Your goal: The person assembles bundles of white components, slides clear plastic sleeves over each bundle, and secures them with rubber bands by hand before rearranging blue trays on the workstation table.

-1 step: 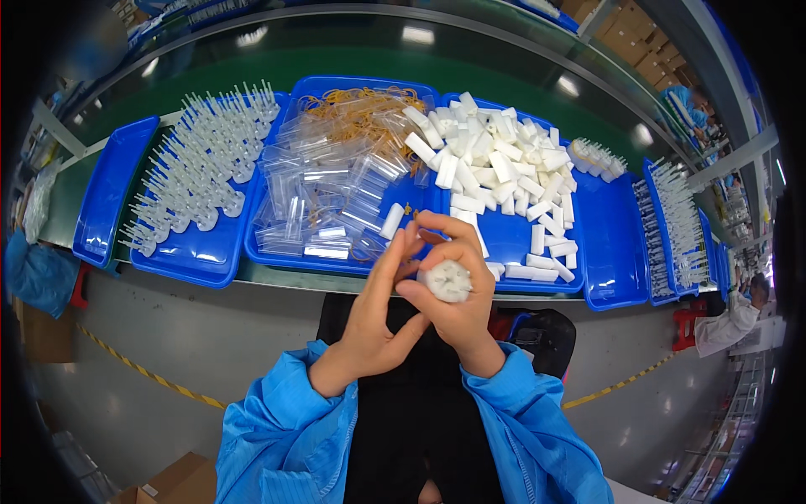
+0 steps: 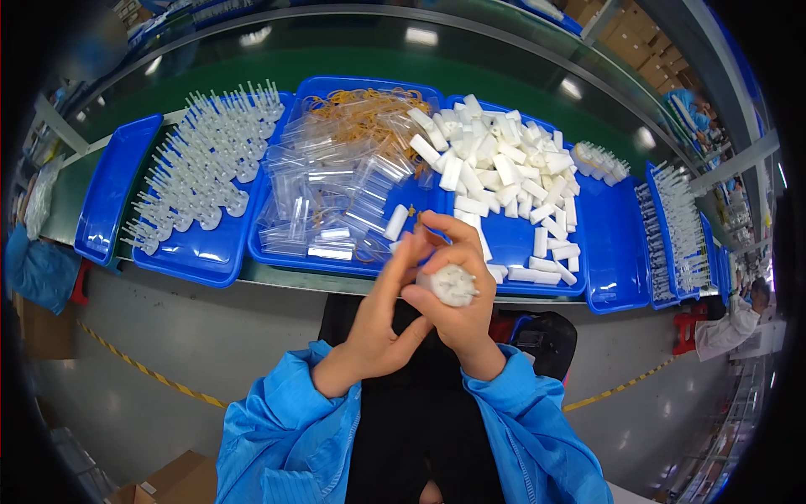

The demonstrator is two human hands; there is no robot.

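My right hand (image 2: 462, 298) is wrapped round a white, roundish piece (image 2: 454, 286) with several short, pale prongs on its end. That end faces me; the rest of it is hidden in the palm, so I cannot tell whether it is one part or a bundle. My left hand (image 2: 378, 323) is held beside it, fingers stretched out and thumb apart, with the fingertips close to the right hand's fingers. Whether those fingertips touch anything behind there is hidden. Just beyond the hands lie clear plastic tubes (image 2: 332, 244) and white blocks (image 2: 508, 168).
Orange rubber bands (image 2: 369, 105) lie behind the tubes in a blue tray (image 2: 411, 197). At left, pale pronged pieces (image 2: 206, 160) stand in rows on another tray (image 2: 197, 263). More pronged pieces (image 2: 598, 161) are at right. A green conveyor (image 2: 336, 50) runs behind.
My hands keep nearly the same pose, with the white piece tilted slightly more to the right. The whole view has shifted slightly.
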